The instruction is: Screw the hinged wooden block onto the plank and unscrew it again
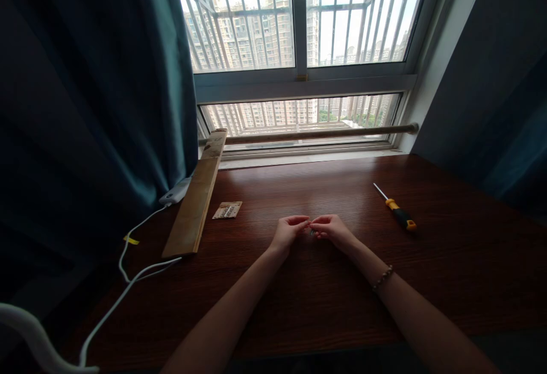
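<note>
My left hand [288, 231] and my right hand [333, 230] meet at the fingertips just above the brown wooden table [273, 305]. Both are closed in a pinch. Under the right fingertips shows a bit of a small metallic piece [313, 232], too small and too covered to name. Whether the left fingers grip the same piece is hidden. To the left of my hands lies a small flat tan card [220, 213] with several little metal parts on it. Off to the right rests a screwdriver [399, 214] with a yellow and black handle, its shaft pointing toward the window.
A long wooden board [192, 208] leans from the table up to a rail [320, 134] at the window. Beside it are a white power strip [175, 191] and white cable [123, 294]. A blue curtain [162, 77] hangs at the left.
</note>
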Motion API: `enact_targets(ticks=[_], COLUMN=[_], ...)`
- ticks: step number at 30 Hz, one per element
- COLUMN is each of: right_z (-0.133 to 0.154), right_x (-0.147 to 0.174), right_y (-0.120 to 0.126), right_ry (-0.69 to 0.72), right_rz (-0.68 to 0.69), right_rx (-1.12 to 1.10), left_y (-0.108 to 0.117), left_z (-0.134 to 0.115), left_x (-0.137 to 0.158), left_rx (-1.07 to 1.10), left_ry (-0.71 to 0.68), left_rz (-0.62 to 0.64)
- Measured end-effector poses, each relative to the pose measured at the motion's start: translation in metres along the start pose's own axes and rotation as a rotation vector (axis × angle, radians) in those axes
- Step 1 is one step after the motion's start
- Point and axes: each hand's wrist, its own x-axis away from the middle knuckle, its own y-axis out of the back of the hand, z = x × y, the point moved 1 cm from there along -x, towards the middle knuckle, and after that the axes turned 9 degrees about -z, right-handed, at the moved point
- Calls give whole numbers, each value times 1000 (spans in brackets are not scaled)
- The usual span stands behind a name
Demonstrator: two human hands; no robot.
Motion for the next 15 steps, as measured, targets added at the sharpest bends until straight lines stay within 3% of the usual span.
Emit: enact_targets(ticks=[5,9,11,13,15], right_z=[-5,-7,-5,3,17], right_x=[0,3,4,4,3], right_y=[-5,-8,-8,-3,12], right_ry=[76,23,5,9,15], right_rz=[26,52,56,14,-74], right_rx=[9,-28,-15,57,289], left_y=[-6,-11,-11,-4,8], left_z=[2,-1,-11,-25,-36], left_x=[7,9,14,23,37], left_rx=[-12,-117,-207,-278,-305], left_ry=[-90,-139,-227,-323,-349], left_rz=[1,30,-16,-107,-155])
